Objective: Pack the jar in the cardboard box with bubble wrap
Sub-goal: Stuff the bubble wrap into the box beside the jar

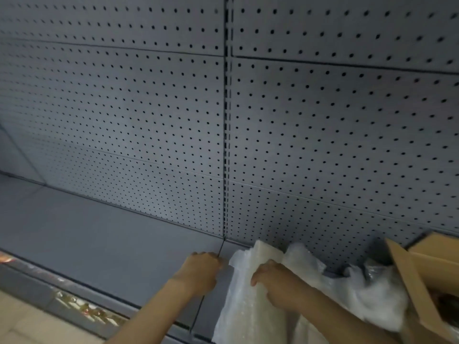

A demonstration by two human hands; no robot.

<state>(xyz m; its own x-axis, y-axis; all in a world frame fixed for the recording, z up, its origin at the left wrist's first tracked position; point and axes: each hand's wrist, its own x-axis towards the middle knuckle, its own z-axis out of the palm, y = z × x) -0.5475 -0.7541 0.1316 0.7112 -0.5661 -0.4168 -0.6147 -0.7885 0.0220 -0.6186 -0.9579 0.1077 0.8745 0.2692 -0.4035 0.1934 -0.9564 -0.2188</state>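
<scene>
A big sheet of clear bubble wrap (pixel 248 309) lies crumpled on the grey shelf (pixel 99 234) at the bottom right. My right hand (pixel 273 279) grips its upper edge. My left hand (pixel 202 268) is closed just left of the sheet's corner; whether it pinches the wrap is hidden. An open brown cardboard box (pixel 417 276) stands at the far right, its flaps up, partly cut off by the frame. More wrap bunches against the box's side. No jar shows in this view.
A grey perforated back panel (pixel 149 120) rises behind the shelf, split by a slotted vertical upright (pixel 225 145). The shelf's front edge (pixel 82 301) runs diagonally at the lower left, with pale floor below it.
</scene>
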